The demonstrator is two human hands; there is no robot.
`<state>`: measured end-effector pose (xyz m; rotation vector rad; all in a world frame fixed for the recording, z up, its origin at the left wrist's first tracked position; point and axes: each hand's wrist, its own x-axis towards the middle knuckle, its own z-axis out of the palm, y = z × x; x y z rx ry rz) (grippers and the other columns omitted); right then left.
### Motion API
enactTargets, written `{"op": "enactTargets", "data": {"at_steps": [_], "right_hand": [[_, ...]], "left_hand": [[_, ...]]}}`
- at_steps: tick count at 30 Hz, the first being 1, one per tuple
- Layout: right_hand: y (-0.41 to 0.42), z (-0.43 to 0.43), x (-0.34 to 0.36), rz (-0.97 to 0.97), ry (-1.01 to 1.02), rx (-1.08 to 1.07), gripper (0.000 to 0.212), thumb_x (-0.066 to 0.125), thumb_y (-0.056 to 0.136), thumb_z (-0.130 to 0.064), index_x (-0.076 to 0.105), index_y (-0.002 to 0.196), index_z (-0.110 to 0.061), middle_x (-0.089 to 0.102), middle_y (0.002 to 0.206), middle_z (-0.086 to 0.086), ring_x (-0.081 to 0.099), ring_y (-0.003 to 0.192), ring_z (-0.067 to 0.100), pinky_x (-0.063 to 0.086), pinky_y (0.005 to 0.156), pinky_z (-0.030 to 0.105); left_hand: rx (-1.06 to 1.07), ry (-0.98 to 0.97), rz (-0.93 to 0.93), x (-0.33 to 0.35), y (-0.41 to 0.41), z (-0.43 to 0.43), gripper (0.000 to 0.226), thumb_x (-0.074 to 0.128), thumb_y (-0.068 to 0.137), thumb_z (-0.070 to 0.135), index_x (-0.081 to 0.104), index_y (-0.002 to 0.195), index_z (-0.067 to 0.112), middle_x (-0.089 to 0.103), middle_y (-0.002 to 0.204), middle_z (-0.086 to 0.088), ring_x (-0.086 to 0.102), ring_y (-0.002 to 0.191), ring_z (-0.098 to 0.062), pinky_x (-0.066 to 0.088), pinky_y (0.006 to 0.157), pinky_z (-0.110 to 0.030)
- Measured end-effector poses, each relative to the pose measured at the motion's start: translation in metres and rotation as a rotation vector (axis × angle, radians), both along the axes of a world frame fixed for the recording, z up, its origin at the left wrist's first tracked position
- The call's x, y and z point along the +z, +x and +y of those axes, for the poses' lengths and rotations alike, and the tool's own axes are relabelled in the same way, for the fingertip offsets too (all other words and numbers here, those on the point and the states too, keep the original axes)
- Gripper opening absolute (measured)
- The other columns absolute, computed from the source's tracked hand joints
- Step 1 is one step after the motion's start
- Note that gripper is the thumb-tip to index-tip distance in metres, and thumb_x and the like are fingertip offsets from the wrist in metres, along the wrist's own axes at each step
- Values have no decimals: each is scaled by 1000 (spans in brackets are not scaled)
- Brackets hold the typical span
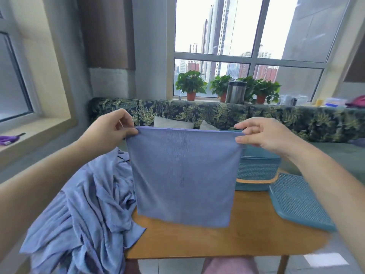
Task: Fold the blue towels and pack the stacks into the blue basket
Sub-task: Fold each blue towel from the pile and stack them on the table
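A blue towel (183, 175) hangs flat in the air above the wooden table (237, 238), stretched by its top edge. My left hand (110, 129) pinches its top left corner. My right hand (262, 135) pinches the top right corner. A crumpled heap of blue towels (85, 214) lies on the table's left side and spills over its edge. The blue basket (256, 171) stands at the back of the table, partly hidden behind the held towel; its inside is not visible.
The basket's flat lid (298, 202) lies on the table at the right. A leaf-patterned sofa (197, 111) runs behind the table, with potted plants (190, 84) and a metal flask (236, 91) on the window sill. My knees show below the table's front edge.
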<state>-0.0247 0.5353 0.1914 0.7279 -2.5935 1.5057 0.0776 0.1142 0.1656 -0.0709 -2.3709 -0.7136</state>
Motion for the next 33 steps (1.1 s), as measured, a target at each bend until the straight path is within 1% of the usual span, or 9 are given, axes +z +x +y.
{"op": "enactTargets", "data": {"at_steps": [3, 5, 7, 9, 14, 18, 23, 28, 33], "right_hand": [[-20, -10, 0, 19, 93, -61, 11, 83, 83, -12, 79, 89, -20, 76, 73, 0, 66, 57, 5, 47, 48, 16], [-38, -22, -8, 7, 128, -89, 5, 78, 87, -10, 76, 87, -14, 77, 75, 6, 72, 63, 11, 47, 47, 18], [-56, -36, -17, -24, 76, -125, 6, 73, 91, -5, 71, 89, -10, 77, 82, 13, 76, 69, 16, 51, 49, 20], [-74, -50, -23, -14, 3, -164, 8, 71, 92, -3, 69, 89, -10, 76, 88, 17, 77, 73, 18, 58, 57, 26], [-105, -68, -28, 127, -55, -236, 15, 70, 90, -9, 70, 82, -22, 76, 80, -3, 75, 84, 17, 60, 87, 47], [-102, -63, -52, 172, -51, -297, 14, 68, 91, -18, 70, 81, -28, 73, 82, -11, 70, 81, 6, 56, 74, 37], [-60, -44, -148, 98, -19, -340, 12, 66, 93, -19, 68, 87, -29, 69, 84, -12, 63, 78, 5, 42, 65, 25], [4, -20, -281, -153, -15, -318, 19, 65, 93, -5, 69, 89, -23, 73, 88, -4, 71, 87, 21, 58, 80, 40], [30, -10, -326, -194, -121, -315, 14, 58, 100, -6, 67, 99, -17, 74, 93, -1, 73, 90, 14, 58, 85, 40]], "left_hand": [[33, -58, -50, -1, -19, 2, 11, 75, 88, 22, 72, 99, 24, 61, 86, 11, 61, 79, -16, 50, 75, -28], [65, -55, -74, -8, -38, 2, 2, 74, 89, 19, 73, 87, 20, 63, 72, 10, 64, 71, -11, 47, 64, -18], [76, 108, -156, -17, -57, 1, 10, 70, 91, 14, 68, 81, 17, 64, 56, 3, 66, 51, -11, 50, 49, -19], [85, 240, -209, -19, -75, 0, 9, 65, 94, 11, 64, 85, 14, 69, 58, -6, 71, 54, -20, 57, 56, -32], [137, 271, -35, -10, -104, -3, 12, 64, 94, 12, 63, 83, 16, 73, 71, 3, 63, 63, -11, 49, 66, -30], [147, 278, -37, -26, -96, 6, 8, 63, 96, 13, 63, 89, 17, 68, 75, 9, 57, 67, -7, 43, 64, -24], [137, 457, -134, -122, -58, 32, 6, 60, 98, 9, 64, 94, 13, 70, 81, 6, 62, 76, -7, 41, 63, -5], [168, 509, -303, -256, -10, 61, 15, 58, 99, 11, 59, 88, 21, 70, 92, -6, 63, 90, -25, 43, 72, -28], [132, 373, -270, -307, 14, 73, 10, 60, 99, 16, 59, 95, 25, 66, 91, 3, 61, 88, -13, 41, 75, -25]]}}
